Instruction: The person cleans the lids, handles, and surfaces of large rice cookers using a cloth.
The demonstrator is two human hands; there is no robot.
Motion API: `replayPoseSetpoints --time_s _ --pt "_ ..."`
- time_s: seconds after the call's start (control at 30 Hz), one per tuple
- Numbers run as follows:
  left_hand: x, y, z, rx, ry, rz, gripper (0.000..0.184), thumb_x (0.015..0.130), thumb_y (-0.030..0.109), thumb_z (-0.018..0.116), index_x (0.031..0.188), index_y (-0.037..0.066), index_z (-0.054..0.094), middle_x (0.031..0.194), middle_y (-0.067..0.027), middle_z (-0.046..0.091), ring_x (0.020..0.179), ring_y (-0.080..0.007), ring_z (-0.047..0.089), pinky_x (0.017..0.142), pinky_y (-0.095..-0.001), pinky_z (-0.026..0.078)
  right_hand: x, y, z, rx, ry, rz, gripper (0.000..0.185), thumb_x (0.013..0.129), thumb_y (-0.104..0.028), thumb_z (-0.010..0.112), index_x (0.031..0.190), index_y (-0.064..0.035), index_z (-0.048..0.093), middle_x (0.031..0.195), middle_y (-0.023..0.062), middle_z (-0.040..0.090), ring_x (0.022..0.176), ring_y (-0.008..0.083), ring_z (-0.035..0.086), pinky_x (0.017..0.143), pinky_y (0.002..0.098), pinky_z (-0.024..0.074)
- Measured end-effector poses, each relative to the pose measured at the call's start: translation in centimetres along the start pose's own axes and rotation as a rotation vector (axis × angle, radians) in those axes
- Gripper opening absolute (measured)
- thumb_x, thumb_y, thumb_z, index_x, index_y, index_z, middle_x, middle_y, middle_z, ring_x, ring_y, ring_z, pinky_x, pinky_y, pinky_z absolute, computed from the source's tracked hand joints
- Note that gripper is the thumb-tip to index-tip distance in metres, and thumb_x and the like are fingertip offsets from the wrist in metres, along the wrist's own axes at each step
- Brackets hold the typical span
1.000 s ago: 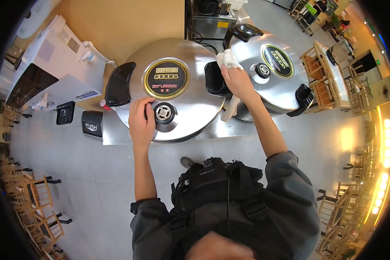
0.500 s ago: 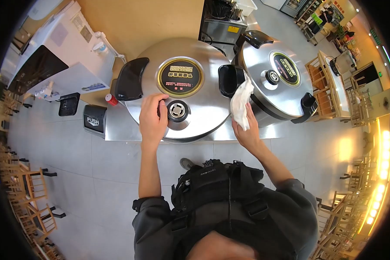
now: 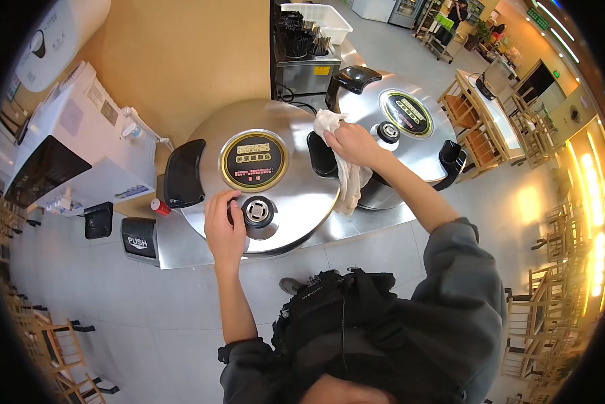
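A white cloth (image 3: 349, 185) is bunched in my right hand (image 3: 353, 143), its lower part hanging down between two large steel cookers. This hand is at the right black handle (image 3: 322, 156) of the nearer cooker. My left hand (image 3: 225, 225) rests on that cooker's shiny lid (image 3: 302, 195), fingers extended and slightly bent, beside the round black knob (image 3: 257, 212). Whether the fingertips touch the knob I cannot tell. A gold-rimmed black label (image 3: 254, 160) is on the lid. The second cooker (image 3: 410, 151) stands to the right, with a similar label and knob.
Both cookers stand on a steel counter (image 3: 188, 246). On the left are a white dispenser machine (image 3: 80, 138), a red can (image 3: 159, 207) and a black PUSH bin (image 3: 139, 238). A utensil holder (image 3: 306, 67) stands behind. Another person (image 3: 456, 15) is far back.
My right hand has moved up and over the handle with the cloth, which now hangs down from it. My left hand stays beside the knob. The camera view has shifted.
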State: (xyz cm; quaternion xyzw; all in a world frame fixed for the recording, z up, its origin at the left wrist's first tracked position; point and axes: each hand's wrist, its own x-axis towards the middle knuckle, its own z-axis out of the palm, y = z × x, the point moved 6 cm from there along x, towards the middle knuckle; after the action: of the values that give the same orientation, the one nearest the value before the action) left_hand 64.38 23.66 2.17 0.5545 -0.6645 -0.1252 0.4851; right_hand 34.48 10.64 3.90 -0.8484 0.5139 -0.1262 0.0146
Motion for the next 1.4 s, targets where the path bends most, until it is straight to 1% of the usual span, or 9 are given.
replayPoseSetpoints --time_s 0.23,0.43,0.5,0.63,0.7,0.83,0.87,1.23,1.4 --pt "0.0 -0.2 -0.1 -0.007 0.017 -0.008 0.017 0.093 0.003 0.054 0.105 0.003 0.066 0.104 -0.0126 0.067 0.101 -0.0314 0.062 0.090 -0.0386 0.048 1.7 -0.2 1.6 0.014 -0.088 0.006 0.050 0.100 -0.031 0.043 0.074 0.0039 0.066 0.077 0.0251 0.066 0.080 0.0418 0.067 0.078 0.0527 0.0522" --pt "-0.1 -0.2 -0.1 0.014 0.041 0.019 0.016 0.092 0.002 0.055 0.105 0.003 0.066 0.102 -0.0125 0.067 0.099 -0.0309 0.062 0.088 -0.0387 0.048 -0.1 -3.0 1.8 -0.088 -0.012 -0.146 0.044 0.098 -0.028 0.048 0.076 0.0047 0.068 0.076 0.0242 0.067 0.089 0.0434 0.066 0.103 0.0471 0.0471" --pt "-0.1 -0.2 -0.1 0.017 0.038 0.010 0.017 0.092 0.002 0.055 0.105 0.003 0.066 0.102 -0.0125 0.067 0.099 -0.0309 0.062 0.088 -0.0387 0.048 -1.3 -4.1 1.1 -0.106 0.395 -0.360 0.037 0.095 -0.025 0.053 0.078 0.0024 0.072 0.085 0.0205 0.070 0.108 0.0360 0.065 0.116 0.0434 0.0373" --pt "0.0 -0.3 0.0 -0.001 0.049 0.000 0.017 0.091 0.001 0.055 0.105 0.003 0.066 0.103 -0.0125 0.067 0.099 -0.0312 0.062 0.089 -0.0383 0.048 -3.8 -5.4 2.0 -0.269 -0.063 -0.189 0.033 0.093 -0.024 0.056 0.088 0.0026 0.073 0.104 0.0187 0.072 0.126 0.0310 0.056 0.119 0.0426 0.0331" --pt "0.1 -0.2 0.0 0.002 0.037 -0.015 0.018 0.091 0.001 0.055 0.105 0.003 0.066 0.103 -0.0125 0.067 0.099 -0.0314 0.062 0.089 -0.0383 0.048 -5.9 -6.7 2.5 -0.301 0.240 -0.372 0.044 0.091 -0.029 0.058 0.057 -0.0063 0.072 0.085 0.0126 0.074 0.130 0.0288 0.053 0.120 0.0442 0.0318" --pt "0.0 -0.3 -0.1 0.004 0.023 -0.008 0.019 0.090 0.000 0.055 0.105 0.002 0.065 0.104 -0.0128 0.067 0.099 -0.0316 0.062 0.089 -0.0384 0.048 -9.2 -8.7 0.9 -0.143 0.243 -0.365 0.021 0.087 -0.022 0.065 0.089 -0.0036 0.075 0.119 0.0154 0.069 0.132 0.0308 0.052 0.118 0.0437 0.0356" --pt "0.1 -0.1 -0.1 0.005 0.027 -0.010 0.020 0.089 0.000 0.055 0.105 0.003 0.065 0.104 -0.0129 0.067 0.099 -0.0314 0.062 0.089 -0.0387 0.048 -10.0 -8.4 1.1 -0.049 0.189 -0.333 0.029 0.083 -0.015 0.068 0.109 -0.0027 0.069 0.137 0.0163 0.058 0.132 0.0320 0.051 0.115 0.0431 0.0396" --pt "0.1 -0.5 -0.1 -0.010 0.037 -0.027 0.020 0.089 -0.001 0.056 0.105 0.003 0.066 0.104 -0.0119 0.068 0.099 -0.0300 0.062 0.088 -0.0378 0.049 -15.5 -4.7 3.5 0.190 0.116 -0.114 0.047 0.087 -0.002 0.060 0.134 -0.0014 0.056 0.147 0.0189 0.050 0.138 0.0337 0.046 0.114 0.0467 0.0397" --pt "0.1 -0.5 0.0 0.017 0.044 -0.011 0.019 0.089 -0.002 0.055 0.104 0.002 0.066 0.105 -0.0124 0.068 0.099 -0.0302 0.063 0.087 -0.0380 0.049 -17.4 -4.7 8.4 0.665 0.225 0.119 0.044 0.098 0.000 0.048 0.142 0.0061 0.046 0.148 0.0289 0.045 0.141 0.0412 0.042 0.115 0.0415 0.0338"
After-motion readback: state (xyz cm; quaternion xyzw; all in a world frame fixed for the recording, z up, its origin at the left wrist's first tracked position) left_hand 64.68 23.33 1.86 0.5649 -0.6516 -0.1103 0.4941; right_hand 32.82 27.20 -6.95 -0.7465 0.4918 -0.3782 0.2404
